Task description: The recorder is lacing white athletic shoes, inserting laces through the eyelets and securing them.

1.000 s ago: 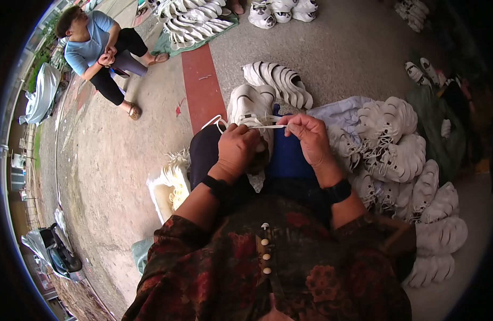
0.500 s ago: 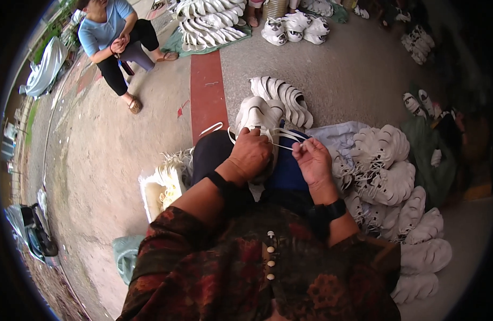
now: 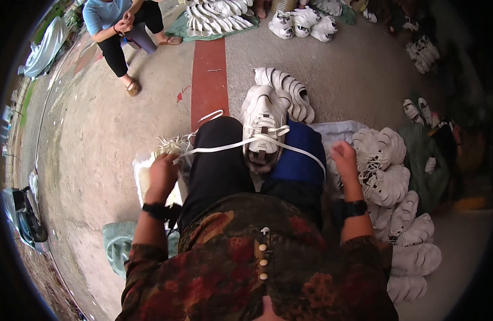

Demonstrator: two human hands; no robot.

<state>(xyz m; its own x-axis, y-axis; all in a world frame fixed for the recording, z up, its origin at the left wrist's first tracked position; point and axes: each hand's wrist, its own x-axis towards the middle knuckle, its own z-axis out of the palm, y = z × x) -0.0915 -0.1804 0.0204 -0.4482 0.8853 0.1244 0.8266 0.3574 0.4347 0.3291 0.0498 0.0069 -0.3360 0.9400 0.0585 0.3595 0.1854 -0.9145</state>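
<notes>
White shoe (image 3: 264, 115) rests at the knees (image 3: 220, 131), probably for steadiness. Left of shoe, the left hand (image 3: 163, 174) pinches a lace (image 3: 220, 149); right of shoe, the right hand (image 3: 345, 159) is half curled, its hold unclear.

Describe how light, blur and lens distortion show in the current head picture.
In the head view, the lens bows edges at far left within a black rim; same view, deep shadow swallows detail around the dark green cloth at right; same view, the pale box-like container by the bare left hand looks nearly washed out; same view, the bare right hand seems slightly soft.
</notes>
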